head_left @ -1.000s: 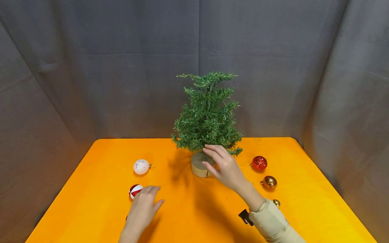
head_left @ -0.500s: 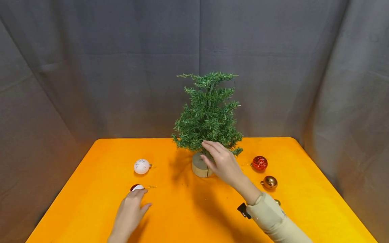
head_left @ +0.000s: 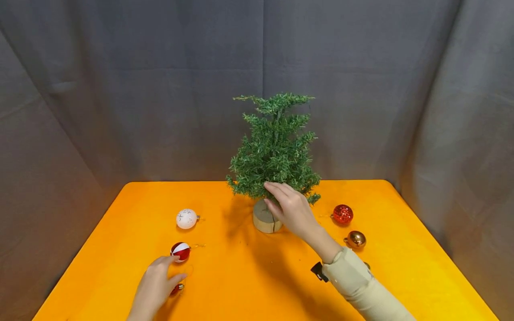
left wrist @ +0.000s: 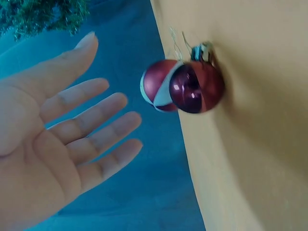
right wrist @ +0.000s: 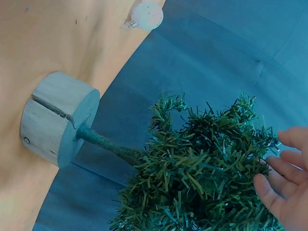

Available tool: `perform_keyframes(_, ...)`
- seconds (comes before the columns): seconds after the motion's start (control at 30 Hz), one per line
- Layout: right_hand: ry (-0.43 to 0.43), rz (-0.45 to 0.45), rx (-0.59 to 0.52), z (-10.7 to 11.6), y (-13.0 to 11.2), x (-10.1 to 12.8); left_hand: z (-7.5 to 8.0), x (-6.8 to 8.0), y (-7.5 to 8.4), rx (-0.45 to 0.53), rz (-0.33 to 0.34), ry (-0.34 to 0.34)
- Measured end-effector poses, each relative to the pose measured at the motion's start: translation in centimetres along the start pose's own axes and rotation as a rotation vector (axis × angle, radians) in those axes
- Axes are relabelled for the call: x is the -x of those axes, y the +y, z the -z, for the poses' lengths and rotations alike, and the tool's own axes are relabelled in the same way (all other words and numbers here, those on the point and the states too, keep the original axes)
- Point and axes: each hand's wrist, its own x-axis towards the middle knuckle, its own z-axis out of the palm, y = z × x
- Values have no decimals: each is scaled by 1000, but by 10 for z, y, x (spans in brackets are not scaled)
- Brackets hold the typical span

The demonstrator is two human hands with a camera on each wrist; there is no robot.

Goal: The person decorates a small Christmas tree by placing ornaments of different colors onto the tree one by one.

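Note:
A small artificial Christmas tree (head_left: 275, 147) stands upright on a round wooden base (head_left: 266, 225) at mid-table. My right hand (head_left: 296, 213) is at its lower branches, fingers extended; in the right wrist view the fingertips are right at the green needles (right wrist: 207, 163). On the left, my left hand (head_left: 152, 285) hovers with fingers spread and nothing held. Partly hidden beneath it lies a shiny red bauble (head_left: 176, 290) with a metal cap. Just beyond the fingertips is a red-and-white bauble (head_left: 181, 252), its thread trailing right. In the left wrist view, the shiny bauble (left wrist: 197, 89) overlaps it.
A white speckled bauble (head_left: 186, 219) lies farther back on the left. Along the right are a glittery red bauble (head_left: 342, 215), a copper-gold bauble (head_left: 356, 240) and a small gold one mostly behind the sleeve (head_left: 349, 272). Grey curtains (head_left: 180, 89) enclose the orange table (head_left: 225, 285).
My left hand has moved left and toward the near edge, uncovering the red-and-white bauble and part of the shiny red one. My right hand has shifted slightly up and left at the tree.

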Motion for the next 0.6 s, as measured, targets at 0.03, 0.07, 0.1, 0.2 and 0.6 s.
perform_keyframes(0.03, 0, 0, 2, 0, 0, 0, 1, 0, -2, 6, 12, -25)
perform_keyframes(0.07, 1, 1, 3, 0, 0, -1, 1, 1, -4, 15, 23, -50)
perform_keyframes(0.1, 1, 1, 5, -1, 0, -1, 1, 1, -6, 21, 40, -76)
perform_keyframes(0.2, 4, 2, 9, -1, 0, -1, -1, 1, -14, 35, 89, -136)
perform_keyframes(0.6, 1, 7, -1, -1, 1, 0, 2, 7, -30, 271, 290, -249)
